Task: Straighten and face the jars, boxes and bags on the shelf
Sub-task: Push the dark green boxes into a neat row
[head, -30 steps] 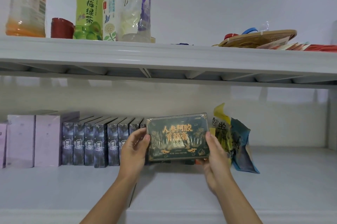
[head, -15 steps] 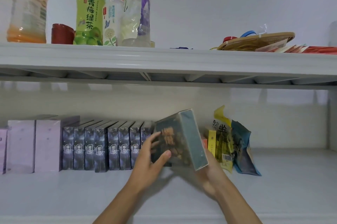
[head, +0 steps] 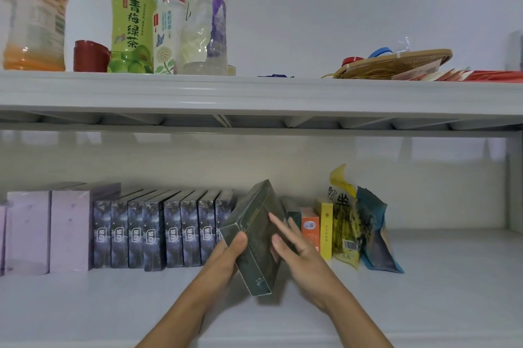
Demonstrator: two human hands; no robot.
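A dark green box (head: 256, 237) with gold print is tilted on the lower shelf (head: 424, 291), its narrow spine turned toward me. My left hand (head: 226, 255) grips its left edge, thumb on the spine. My right hand (head: 297, 245) lies along its right face with straight fingers. To the left stands a row of several dark blue boxes (head: 158, 231), then two pale purple boxes (head: 48, 231). Right of the green box stand an orange box (head: 310, 227), a yellow box (head: 326, 227) and crumpled bags (head: 365, 229).
The upper shelf (head: 254, 93) carries several drink bottles (head: 133, 19), a red cup (head: 90, 56) and a woven tray (head: 393, 63) with packets. The right part of the lower shelf is bare white surface up to the side wall (head: 513, 183).
The green box was held with its front toward me. It has been turned edge-on and lowered toward the gap beside the blue boxes. My right hand's fingers have straightened along its side.
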